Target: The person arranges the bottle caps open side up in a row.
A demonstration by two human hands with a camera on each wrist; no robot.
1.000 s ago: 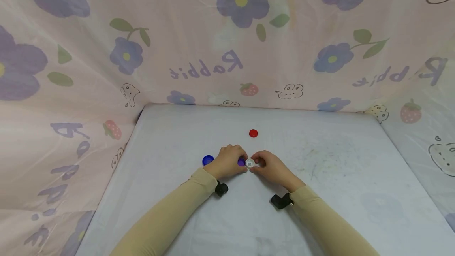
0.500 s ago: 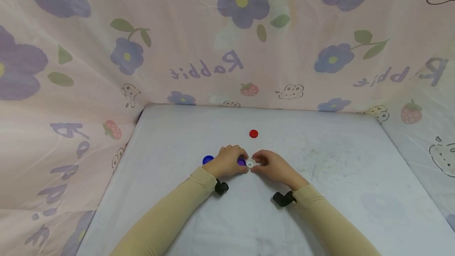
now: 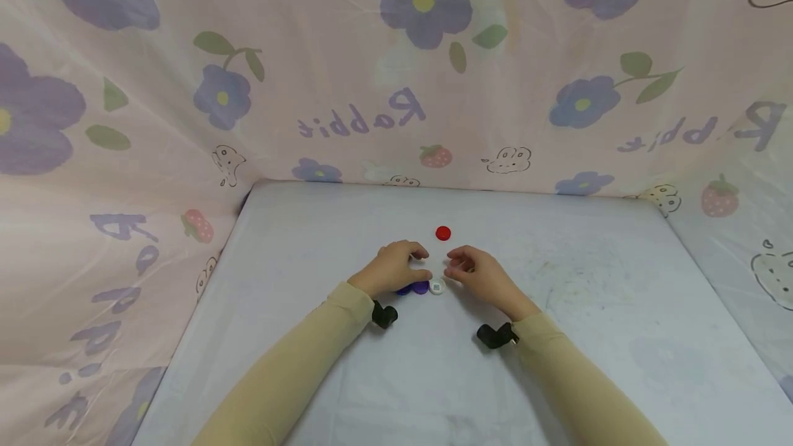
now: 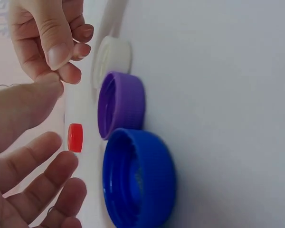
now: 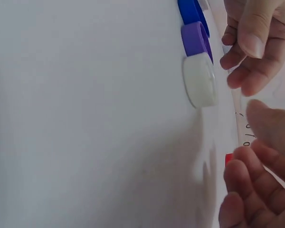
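Note:
My left hand (image 3: 392,267) hovers over the row of caps, fingers loosely bent with nothing between them. My right hand (image 3: 482,275) is raised to the right of the row, likewise holding nothing. Three bottle caps stand side by side: a blue cap (image 4: 140,178), a purple cap (image 4: 122,104) and a white cap (image 4: 113,58). Purple and white seem to touch, and blue lies against purple. In the head view the left hand partly covers the blue cap (image 3: 404,290). The white cap (image 5: 199,80) carries a small printed square on the side facing up.
A red cap (image 3: 442,233) lies apart, farther back on the white tabletop (image 3: 557,363). Patterned curtains (image 3: 347,74) enclose the table at the back and sides. Each wrist wears a small black camera (image 3: 495,336).
Both hands have let go of the caps and moved up and back from the row. A blue cap that showed left of my left hand is out of sight there; blue now shows beside the purple cap.

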